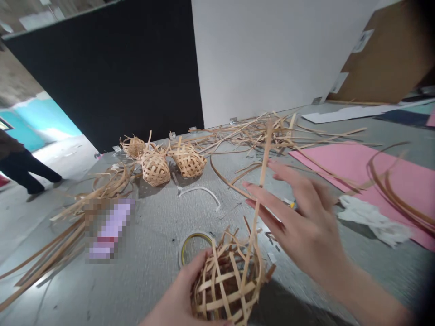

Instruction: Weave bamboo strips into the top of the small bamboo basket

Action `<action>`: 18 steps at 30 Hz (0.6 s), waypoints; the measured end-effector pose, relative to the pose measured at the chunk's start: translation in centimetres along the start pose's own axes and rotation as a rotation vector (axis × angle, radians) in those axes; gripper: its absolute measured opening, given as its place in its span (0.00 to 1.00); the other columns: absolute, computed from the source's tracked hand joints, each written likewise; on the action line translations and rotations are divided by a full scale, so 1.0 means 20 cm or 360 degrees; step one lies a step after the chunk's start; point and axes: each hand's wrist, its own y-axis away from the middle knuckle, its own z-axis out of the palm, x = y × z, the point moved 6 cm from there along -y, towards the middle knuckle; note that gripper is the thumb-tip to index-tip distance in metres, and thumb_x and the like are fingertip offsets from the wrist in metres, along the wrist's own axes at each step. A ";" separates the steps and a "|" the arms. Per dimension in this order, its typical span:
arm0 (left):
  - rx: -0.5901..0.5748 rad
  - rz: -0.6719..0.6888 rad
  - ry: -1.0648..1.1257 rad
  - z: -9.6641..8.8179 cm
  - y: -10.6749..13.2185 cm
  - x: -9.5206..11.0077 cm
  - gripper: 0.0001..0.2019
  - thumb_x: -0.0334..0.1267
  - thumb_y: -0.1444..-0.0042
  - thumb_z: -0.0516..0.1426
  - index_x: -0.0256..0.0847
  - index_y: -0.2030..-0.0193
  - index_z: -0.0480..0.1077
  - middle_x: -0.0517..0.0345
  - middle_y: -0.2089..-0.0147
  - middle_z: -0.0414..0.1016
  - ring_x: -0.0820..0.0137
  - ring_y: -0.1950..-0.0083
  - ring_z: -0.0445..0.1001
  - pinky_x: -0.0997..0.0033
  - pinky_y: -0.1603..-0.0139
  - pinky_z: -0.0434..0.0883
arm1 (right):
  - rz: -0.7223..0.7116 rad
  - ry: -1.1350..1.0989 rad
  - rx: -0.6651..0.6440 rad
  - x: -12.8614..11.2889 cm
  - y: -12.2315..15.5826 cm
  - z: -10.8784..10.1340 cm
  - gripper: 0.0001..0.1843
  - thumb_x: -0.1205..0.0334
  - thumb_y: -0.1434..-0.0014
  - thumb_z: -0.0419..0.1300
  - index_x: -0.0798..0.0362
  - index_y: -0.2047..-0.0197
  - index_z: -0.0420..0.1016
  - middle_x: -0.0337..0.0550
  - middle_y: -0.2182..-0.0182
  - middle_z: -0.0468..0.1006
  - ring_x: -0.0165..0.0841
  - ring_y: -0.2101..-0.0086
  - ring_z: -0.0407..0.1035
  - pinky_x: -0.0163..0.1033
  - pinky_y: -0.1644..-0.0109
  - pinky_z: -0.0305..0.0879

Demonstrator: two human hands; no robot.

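Pale strip (264, 167) points up-view from the woven basket (234, 296), leaning slightly right.

Grey table (146, 235). Black panel (118, 72) upright along far side, left; white panel (272, 54) adjoining on the right, small metal brackets (233, 121) at the foot of both. Brown board (384, 54) upright, far right. Pink sheet (356, 160) flat on the right; crumpled white tissue (374, 222) lying partly over it. White paper (336, 114) and dark blue sheet (404, 117) beyond, far right. Tape roll (182, 249) flat, near middle; curved white strip (207, 191) farther off. Purple item (112, 226) at left, blurred out. Far left, beyond table: person in dark trousers (20, 167); turquoise wall (44, 120) behind.
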 end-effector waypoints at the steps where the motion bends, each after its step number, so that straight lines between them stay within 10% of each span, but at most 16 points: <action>1: -0.0015 0.0003 0.0018 0.00 0.00 0.01 0.51 0.48 0.62 0.74 0.44 0.31 0.58 0.38 0.27 0.57 0.45 0.27 0.55 0.43 0.27 0.45 | 0.0003 0.0030 0.0016 0.00 0.00 -0.01 0.20 0.75 0.39 0.61 0.52 0.45 0.69 0.65 0.45 0.67 0.55 0.54 0.69 0.58 0.53 0.64; 6: -0.0055 0.0001 0.0062 -0.02 0.03 -0.03 0.46 0.37 0.58 0.73 0.51 0.32 0.59 0.44 0.27 0.58 0.47 0.27 0.56 0.44 0.29 0.53 | 0.0059 0.0084 0.0075 0.00 -0.02 -0.04 0.20 0.70 0.37 0.62 0.57 0.42 0.67 0.72 0.41 0.63 0.60 0.46 0.65 0.62 0.47 0.60; 13: -0.0054 0.0151 0.0127 0.01 0.03 0.00 0.43 0.32 0.63 0.74 0.53 0.38 0.66 0.46 0.33 0.67 0.47 0.33 0.66 0.47 0.33 0.59 | 0.0313 -0.0469 0.0154 0.05 0.01 -0.02 0.15 0.78 0.36 0.55 0.57 0.49 0.73 0.52 0.58 0.76 0.38 0.56 0.72 0.44 0.51 0.67; 18: 0.0104 0.0462 -0.0169 -0.02 0.03 0.09 0.38 0.37 0.64 0.75 0.55 0.43 0.73 0.50 0.40 0.74 0.49 0.37 0.69 0.52 0.34 0.61 | 0.0615 -0.1274 -0.0236 0.06 0.01 0.05 0.14 0.70 0.34 0.56 0.45 0.54 0.79 0.41 0.55 0.77 0.30 0.55 0.73 0.33 0.55 0.70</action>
